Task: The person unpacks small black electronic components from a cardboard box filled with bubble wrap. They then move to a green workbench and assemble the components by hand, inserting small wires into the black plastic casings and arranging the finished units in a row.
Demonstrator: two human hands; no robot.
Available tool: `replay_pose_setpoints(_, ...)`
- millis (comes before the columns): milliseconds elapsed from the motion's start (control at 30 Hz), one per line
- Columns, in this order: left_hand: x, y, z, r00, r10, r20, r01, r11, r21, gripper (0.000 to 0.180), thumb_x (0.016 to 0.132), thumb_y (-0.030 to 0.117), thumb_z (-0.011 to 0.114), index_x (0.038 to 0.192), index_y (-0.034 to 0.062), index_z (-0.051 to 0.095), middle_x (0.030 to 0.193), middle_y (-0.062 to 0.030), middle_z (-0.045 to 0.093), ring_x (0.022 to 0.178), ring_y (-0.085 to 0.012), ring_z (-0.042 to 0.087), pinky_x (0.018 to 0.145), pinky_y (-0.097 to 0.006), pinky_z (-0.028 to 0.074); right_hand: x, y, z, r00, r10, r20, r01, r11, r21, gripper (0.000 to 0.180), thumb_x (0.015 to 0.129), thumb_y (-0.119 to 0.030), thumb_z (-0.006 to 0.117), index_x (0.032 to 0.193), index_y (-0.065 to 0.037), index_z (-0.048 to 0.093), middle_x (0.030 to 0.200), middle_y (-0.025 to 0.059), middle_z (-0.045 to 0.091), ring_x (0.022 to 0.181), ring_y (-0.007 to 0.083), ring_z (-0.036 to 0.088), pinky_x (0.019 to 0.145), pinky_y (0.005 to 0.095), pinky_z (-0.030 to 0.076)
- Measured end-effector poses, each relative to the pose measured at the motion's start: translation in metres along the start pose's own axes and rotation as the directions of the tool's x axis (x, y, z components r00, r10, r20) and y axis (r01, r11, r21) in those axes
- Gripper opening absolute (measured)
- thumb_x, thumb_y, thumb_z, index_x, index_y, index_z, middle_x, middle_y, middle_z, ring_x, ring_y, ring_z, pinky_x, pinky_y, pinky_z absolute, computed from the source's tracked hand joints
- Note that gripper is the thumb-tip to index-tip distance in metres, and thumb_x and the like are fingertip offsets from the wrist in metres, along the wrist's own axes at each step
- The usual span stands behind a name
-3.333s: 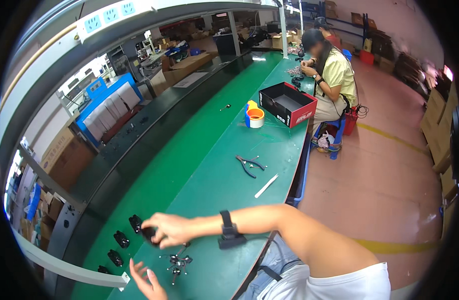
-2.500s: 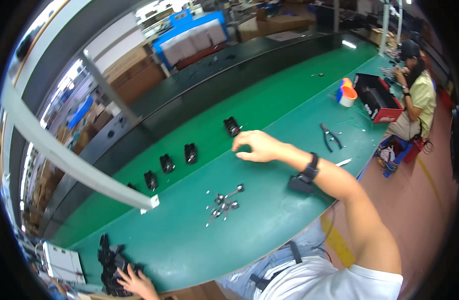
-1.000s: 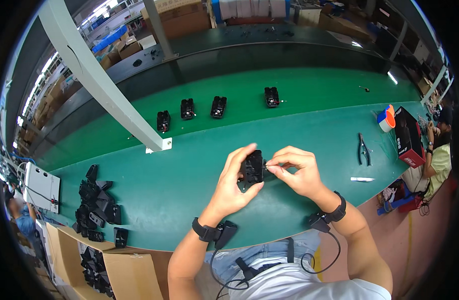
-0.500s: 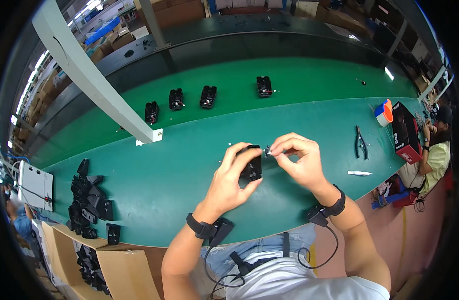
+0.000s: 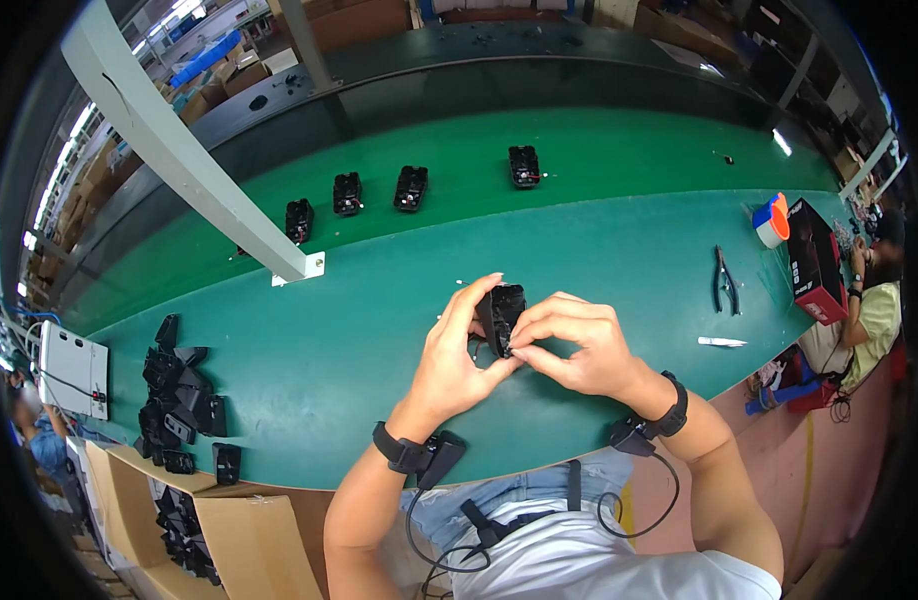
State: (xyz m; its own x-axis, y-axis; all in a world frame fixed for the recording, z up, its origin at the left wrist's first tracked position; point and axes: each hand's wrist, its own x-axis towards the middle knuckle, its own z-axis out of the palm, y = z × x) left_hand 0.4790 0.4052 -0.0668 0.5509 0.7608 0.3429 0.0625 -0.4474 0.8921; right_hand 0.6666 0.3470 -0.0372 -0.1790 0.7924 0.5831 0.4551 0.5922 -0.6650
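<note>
A black plastic housing (image 5: 506,308) with a hollow, detailed inner side is tilted up above the green bench. My left hand (image 5: 449,352) grips it from the left, fingers along its upper side and thumb near its lower end. My right hand (image 5: 582,345) is closed in a pinch at the housing's lower right end, thumb and forefinger touching it. The small dark part in that pinch is mostly hidden by my fingertips.
Several similar black housings, one of them here (image 5: 411,189), stand in a row on the far green strip. Black parts (image 5: 179,390) are heaped at left above a cardboard box (image 5: 244,545). Pliers (image 5: 724,282), tweezers (image 5: 721,342), a cup (image 5: 771,222) and a box (image 5: 814,262) lie right. A person sits beyond.
My right hand has brought the small dark part left and down onto the housing. My left hand has turned the housing so that its hollow side shows.
</note>
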Motion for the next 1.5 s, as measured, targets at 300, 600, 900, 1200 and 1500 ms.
replay_pose_setpoints(300,0.003,0.012,-0.001,1.0,0.022,0.013,-0.022,0.999,0.034,0.086,0.067,0.007,0.087,0.142,0.0052,0.045,0.124,-0.0141,0.058,0.104,-0.0225,0.064,0.08,-0.032,0.056,0.001,-0.001,-0.002,0.997,-0.032,-0.077,0.022,0.992,-0.128,0.018,0.075,-0.001,0.077,0.092,-0.002,0.07,0.083,0.0096,0.071,0.075,0.0232,0.067,0.066,0.0333,0.054)
replay_pose_setpoints(600,0.002,0.012,-0.001,0.995,0.092,0.038,-0.097,0.986,0.137,0.086,0.064,0.012,0.087,0.141,0.0069,0.051,0.124,-0.0149,0.055,0.107,-0.029,0.061,0.09,-0.038,0.053,-0.007,0.004,0.007,0.991,0.13,-0.027,-0.13,0.991,-0.015,0.019,0.075,0.001,0.075,0.094,0.0,0.071,0.09,0.0115,0.071,0.081,0.0231,0.068,0.07,0.0323,0.055)
replay_pose_setpoints(900,0.0,0.012,-0.006,0.984,0.162,-0.075,-0.139,0.958,0.252,0.088,0.061,0.017,0.084,0.141,0.0038,0.051,0.121,-0.0148,0.049,0.094,-0.022,0.059,0.078,-0.033,0.054,-0.007,0.003,0.002,0.876,0.408,0.258,-0.478,0.662,0.577,0.05,0.081,-0.01,0.078,0.124,0.005,0.057,0.115,0.0114,0.065,0.114,0.0184,0.059,0.102,0.0353,0.045)
replay_pose_setpoints(1200,0.001,0.015,-0.004,0.97,0.227,-0.085,-0.201,0.948,0.246,0.085,0.06,0.017,0.085,0.138,0.002,0.053,0.122,-0.0157,0.049,0.09,-0.0218,0.06,0.077,-0.033,0.055,-0.012,0.019,0.008,0.923,0.308,0.229,-0.376,0.61,0.697,0.019,0.081,-0.003,0.077,0.098,0.002,0.071,0.138,0.0145,0.048,0.118,0.024,0.056,0.101,0.0367,0.047)
replay_pose_setpoints(1500,-0.006,0.004,-0.005,0.983,0.179,-0.046,-0.166,0.963,0.215,0.09,0.069,0.034,0.086,0.142,0.0012,0.045,0.131,-0.0229,0.046,0.113,-0.0382,0.056,0.092,-0.043,0.051,-0.007,0.016,0.003,0.777,0.513,0.366,-0.618,0.508,0.6,0.021,0.077,-0.009,0.075,0.089,0.008,0.073,0.134,0.0254,0.056,0.117,0.0292,0.058,0.099,0.0386,0.046)
